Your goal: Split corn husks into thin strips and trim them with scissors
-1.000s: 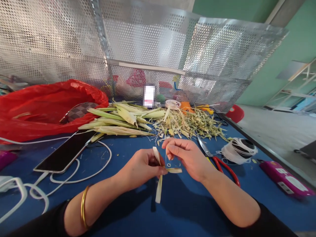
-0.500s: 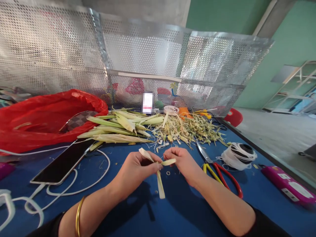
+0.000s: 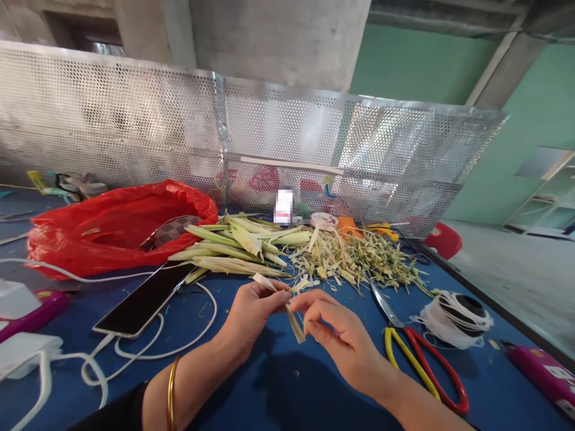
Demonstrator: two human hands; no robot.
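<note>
My left hand [image 3: 251, 311] pinches a pale yellow leaf strip [image 3: 294, 323] above the blue table [image 3: 278, 389]; the strip is folded, with one end sticking up left and another hanging down. My right hand [image 3: 335, 335] is close against it, fingertips pinching the strip's hanging end. Behind the hands lies a bundle of long pale green leaves [image 3: 233, 245], and beside it a heap of cut leaf scraps [image 3: 359, 254].
Scissors [image 3: 417, 359] with red and yellow handles lie to the right, near a spool of white thread [image 3: 458, 311]. A phone [image 3: 144, 299] with a white cable, a red plastic bag [image 3: 112, 224] and a pink case [image 3: 543, 371] sit around. A perforated metal screen [image 3: 278, 137] backs the table.
My view has tilted up and shifted. My right hand has moved from the strip's upper right end down to its hanging end. The left hand keeps its pinch.
</note>
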